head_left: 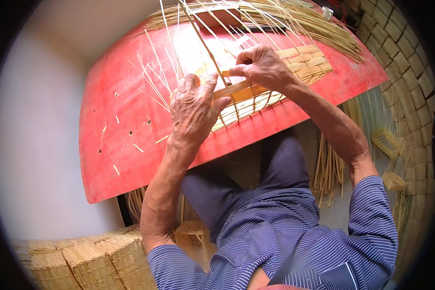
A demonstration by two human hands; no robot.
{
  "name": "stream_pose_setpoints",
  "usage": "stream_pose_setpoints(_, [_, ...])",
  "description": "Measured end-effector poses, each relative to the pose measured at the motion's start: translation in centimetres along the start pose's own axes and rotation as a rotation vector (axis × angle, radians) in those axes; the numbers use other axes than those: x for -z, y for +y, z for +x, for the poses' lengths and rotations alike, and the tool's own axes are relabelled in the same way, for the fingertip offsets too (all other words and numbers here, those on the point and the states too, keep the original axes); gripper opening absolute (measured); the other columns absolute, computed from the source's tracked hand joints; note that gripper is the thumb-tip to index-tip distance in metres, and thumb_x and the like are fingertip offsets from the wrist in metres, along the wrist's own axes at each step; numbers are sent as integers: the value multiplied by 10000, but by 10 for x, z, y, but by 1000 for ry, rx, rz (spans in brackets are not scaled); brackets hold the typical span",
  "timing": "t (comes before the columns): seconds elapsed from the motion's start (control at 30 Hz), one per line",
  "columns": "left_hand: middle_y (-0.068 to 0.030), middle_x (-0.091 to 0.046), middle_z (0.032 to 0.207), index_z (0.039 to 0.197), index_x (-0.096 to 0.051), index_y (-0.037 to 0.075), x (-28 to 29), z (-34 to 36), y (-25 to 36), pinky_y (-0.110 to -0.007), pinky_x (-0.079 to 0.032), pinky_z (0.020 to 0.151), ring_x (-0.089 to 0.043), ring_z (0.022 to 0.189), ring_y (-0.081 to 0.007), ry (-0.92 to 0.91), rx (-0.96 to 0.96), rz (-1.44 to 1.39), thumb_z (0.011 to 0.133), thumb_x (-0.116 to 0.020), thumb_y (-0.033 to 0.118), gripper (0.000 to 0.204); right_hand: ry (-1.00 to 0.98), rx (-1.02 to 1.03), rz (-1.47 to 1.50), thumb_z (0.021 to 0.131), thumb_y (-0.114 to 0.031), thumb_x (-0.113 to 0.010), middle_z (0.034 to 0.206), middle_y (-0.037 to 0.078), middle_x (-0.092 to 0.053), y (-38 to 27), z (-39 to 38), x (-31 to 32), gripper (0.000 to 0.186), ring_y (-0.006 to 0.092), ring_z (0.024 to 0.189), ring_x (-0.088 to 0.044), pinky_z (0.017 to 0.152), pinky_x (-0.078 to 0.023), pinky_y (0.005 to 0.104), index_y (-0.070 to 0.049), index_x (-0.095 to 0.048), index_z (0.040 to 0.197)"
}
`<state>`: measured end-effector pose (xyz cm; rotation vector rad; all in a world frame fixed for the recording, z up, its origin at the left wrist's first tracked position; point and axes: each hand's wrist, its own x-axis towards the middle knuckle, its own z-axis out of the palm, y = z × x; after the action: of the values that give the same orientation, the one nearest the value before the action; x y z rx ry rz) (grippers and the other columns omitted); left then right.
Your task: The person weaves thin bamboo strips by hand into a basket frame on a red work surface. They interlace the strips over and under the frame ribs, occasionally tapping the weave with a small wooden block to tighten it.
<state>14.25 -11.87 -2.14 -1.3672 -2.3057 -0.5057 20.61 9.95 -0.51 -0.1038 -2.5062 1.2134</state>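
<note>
A half-woven basket (306, 63) of pale bamboo strips lies on the red table, its long upright stakes fanning up and away. My left hand (193, 107) grips the basket's near left corner, thumb on the near side and fingers curled over the far side. Just to its right, my right hand (267, 69) pinches a flat bamboo strip (226, 74) between thumb and forefinger, close to one darker stake (203, 43). A wider, orange-tan band (249, 92) runs along the basket's near side, between the stakes. The fingertips of my left hand are partly hidden.
The red tabletop (116, 159) has small holes and scattered bamboo bits. A bundle of long strips (319, 30) and a reddish-brown block (218, 18) lie at the far side. Woven baskets (89, 258) stand lower left; more strips (329, 166) hang below the table at right.
</note>
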Motion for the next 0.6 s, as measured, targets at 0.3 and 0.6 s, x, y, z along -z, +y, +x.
stream_pose_setpoints(0.3, [-90, -583, 993, 1241, -658, 95, -11, -8, 3, -428, -459, 842, -583, 933, -265, 204, -74, 1, 806, -743, 460, 574, -325, -31, 632, 972, -198, -660, 688, 26, -659, 28, 15, 39, 212, 91, 549, -653, 513, -521, 192, 7, -688, 925])
stream_pose_setpoints(0.6, [-94, -633, 954, 1151, -687, 67, -13, -9, 2, -426, -499, 805, -618, 910, -290, 239, -85, -119, 841, -749, 363, 433, -310, -48, 204, 913, -323, -730, 615, -29, -566, 10, 16, 30, 290, 41, 495, -532, 480, -425, 200, -59, -712, 795])
